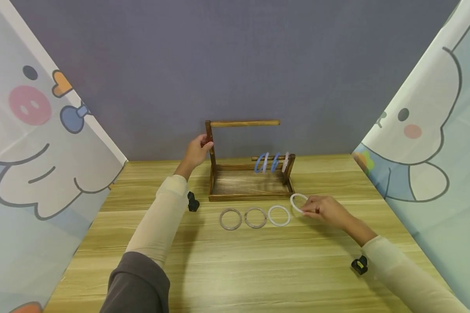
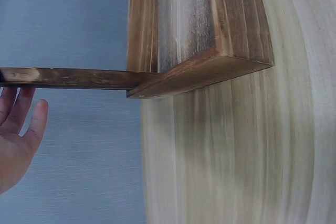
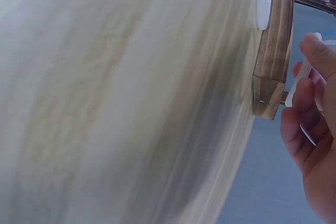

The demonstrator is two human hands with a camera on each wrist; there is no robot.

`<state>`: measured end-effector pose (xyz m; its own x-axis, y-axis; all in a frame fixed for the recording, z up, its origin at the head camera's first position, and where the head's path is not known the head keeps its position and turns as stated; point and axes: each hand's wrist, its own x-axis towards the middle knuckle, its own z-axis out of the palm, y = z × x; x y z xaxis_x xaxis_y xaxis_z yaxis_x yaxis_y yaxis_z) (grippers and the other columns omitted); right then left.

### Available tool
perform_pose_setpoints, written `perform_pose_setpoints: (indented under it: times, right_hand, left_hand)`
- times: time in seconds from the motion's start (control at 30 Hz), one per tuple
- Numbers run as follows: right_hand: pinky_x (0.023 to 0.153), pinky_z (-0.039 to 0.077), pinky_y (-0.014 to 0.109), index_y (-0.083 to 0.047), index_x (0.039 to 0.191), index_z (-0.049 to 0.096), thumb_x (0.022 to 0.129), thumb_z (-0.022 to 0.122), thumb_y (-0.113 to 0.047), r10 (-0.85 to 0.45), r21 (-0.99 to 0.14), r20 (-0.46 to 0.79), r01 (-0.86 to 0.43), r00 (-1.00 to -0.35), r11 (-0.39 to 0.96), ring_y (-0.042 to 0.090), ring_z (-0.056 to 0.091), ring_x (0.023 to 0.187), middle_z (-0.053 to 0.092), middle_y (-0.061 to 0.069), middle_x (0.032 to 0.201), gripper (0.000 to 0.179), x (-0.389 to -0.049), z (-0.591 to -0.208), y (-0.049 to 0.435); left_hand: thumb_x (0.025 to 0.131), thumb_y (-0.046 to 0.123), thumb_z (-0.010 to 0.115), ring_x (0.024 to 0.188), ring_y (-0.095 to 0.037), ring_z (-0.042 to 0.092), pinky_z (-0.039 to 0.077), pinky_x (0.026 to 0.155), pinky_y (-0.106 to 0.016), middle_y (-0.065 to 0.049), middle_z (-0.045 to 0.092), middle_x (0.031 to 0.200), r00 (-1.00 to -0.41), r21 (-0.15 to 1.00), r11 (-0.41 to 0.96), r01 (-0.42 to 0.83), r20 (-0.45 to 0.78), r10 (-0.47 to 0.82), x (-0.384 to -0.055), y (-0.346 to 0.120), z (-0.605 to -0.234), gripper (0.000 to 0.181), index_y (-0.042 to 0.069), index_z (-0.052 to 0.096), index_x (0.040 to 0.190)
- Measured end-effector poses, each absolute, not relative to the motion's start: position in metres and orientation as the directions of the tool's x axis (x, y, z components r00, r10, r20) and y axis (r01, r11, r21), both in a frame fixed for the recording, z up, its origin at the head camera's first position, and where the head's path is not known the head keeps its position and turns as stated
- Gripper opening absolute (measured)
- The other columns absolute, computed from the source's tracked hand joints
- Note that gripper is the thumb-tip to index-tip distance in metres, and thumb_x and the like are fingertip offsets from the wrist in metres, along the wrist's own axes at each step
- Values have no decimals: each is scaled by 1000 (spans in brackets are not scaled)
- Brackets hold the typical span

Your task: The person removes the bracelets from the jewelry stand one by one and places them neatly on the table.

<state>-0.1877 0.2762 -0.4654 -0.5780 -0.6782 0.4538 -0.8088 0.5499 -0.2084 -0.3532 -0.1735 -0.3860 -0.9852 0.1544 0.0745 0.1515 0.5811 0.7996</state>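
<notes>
A dark wooden rack (image 1: 250,198) stands on the table, with a tall post, a long upper bar (image 1: 244,123) and a shorter lower bar. My left hand (image 1: 196,152) touches the tall post (image 1: 210,148) from the left; in the left wrist view its thumb stands apart from the post. My right hand (image 1: 327,211) pinches a white bangle (image 1: 291,201) near the rack's front right corner. Several blue and pale bangles (image 1: 274,162) hang on the lower bar. In front of the rack lie two greyish-brown bangles (image 1: 230,229) and another white bangle (image 1: 279,225).
Small black wrist cameras (image 1: 193,203) show beside both forearms. A grey backdrop (image 1: 239,65) rises behind the wooden table (image 1: 258,269). Cartoon-printed panels (image 1: 434,126) flank it on the left and right.
</notes>
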Motion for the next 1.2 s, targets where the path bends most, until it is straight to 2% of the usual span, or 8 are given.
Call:
perform_pose_setpoints:
  times: [0.27, 0.5, 0.9, 1.2]
  right_hand:
    - [62, 50, 15, -14, 90, 82, 74, 87, -7, -715, -184, 434, -831, -548, 525, 1, 64, 69, 73, -6, 83, 18, -187, -474, 281]
    - [65, 54, 21, -18, 94, 83, 80, 85, -13, -714, -197, 367, -801, -596, 566, 1, 64, 73, 71, -10, 86, 15, -184, -482, 285]
    - [62, 54, 22, -18, 92, 83, 81, 85, -16, -732, -166, 331, -801, -595, 575, 0, 64, 72, 71, -10, 86, 11, -183, -486, 286]
    - [61, 54, 22, -18, 92, 84, 83, 84, -18, -708, -209, 243, -748, -663, 629, 0, 65, 73, 72, -11, 87, 9, -179, -480, 282]
  left_hand:
    - [109, 32, 49, 139, -37, 48, 40, 114, -54, -19, 51, 148, -984, 770, 619, 156, 66, 166, -352, -172, -390, 59, 6, 32, 159]
    - [110, 35, 47, 138, -37, 50, 42, 114, -53, -20, 54, 146, -985, 753, 639, 156, 69, 159, -352, -171, -393, 57, 6, 35, 158]
    - [109, 28, 49, 128, -38, 57, 45, 109, -54, -20, 61, 136, -980, 741, 643, 194, 115, 163, -354, -170, -393, 48, 3, 46, 150]
    - [110, 33, 48, 129, -39, 56, 45, 109, -54, -20, 59, 138, -980, 720, 666, 193, 114, 161, -353, -170, -393, 54, 2, 41, 153]
